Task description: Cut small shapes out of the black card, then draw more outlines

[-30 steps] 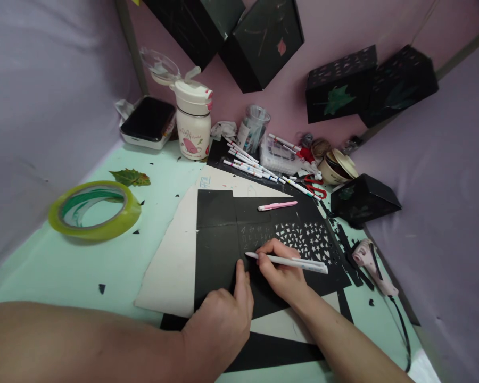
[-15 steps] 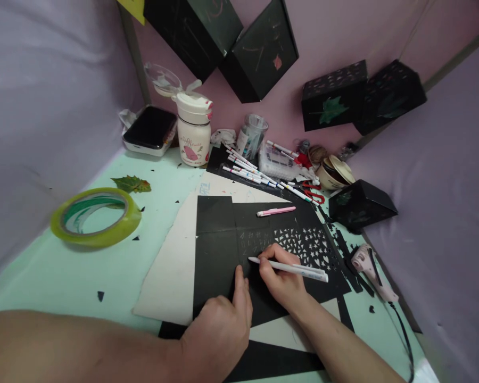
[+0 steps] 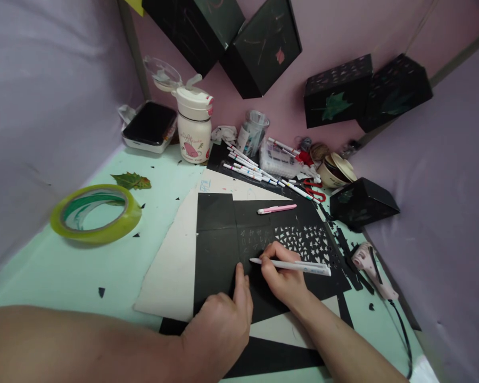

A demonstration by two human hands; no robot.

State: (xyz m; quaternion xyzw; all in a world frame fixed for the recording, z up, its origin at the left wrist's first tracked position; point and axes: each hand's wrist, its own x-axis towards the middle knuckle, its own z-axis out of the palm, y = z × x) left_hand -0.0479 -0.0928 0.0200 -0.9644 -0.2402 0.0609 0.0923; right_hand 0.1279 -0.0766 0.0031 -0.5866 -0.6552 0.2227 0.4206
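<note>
A sheet of black card [image 3: 215, 255] with faint fold lines lies before me. My right hand [image 3: 282, 271] is closed round a white pen [image 3: 303, 265], its tip on the card beside rows of small drawn outlines [image 3: 255, 238]. Many small cut-out shapes [image 3: 303, 242], stars, hearts and triangles, show white on the card's right part. My left hand [image 3: 223, 322] presses on the card, index finger stretched out close to the pen tip and holding nothing. A pink pen [image 3: 277, 209] lies across the card's upper part.
Yellow-green tape [image 3: 131, 221] and a leaf [image 3: 131, 181] lie at left. Behind stand a white bottle [image 3: 194, 133], a glass jar [image 3: 253, 133] and scattered markers [image 3: 251, 169]. At right are red-handled scissors [image 3: 317, 194], a black box [image 3: 363, 202] and a corded pink tool [image 3: 373, 268]. Black boxes [image 3: 337, 93] hang above.
The pen tip has shifted very slightly in my right hand's grasp of the same spot. My left hand stays in place on the card. The view has tilted a little.
</note>
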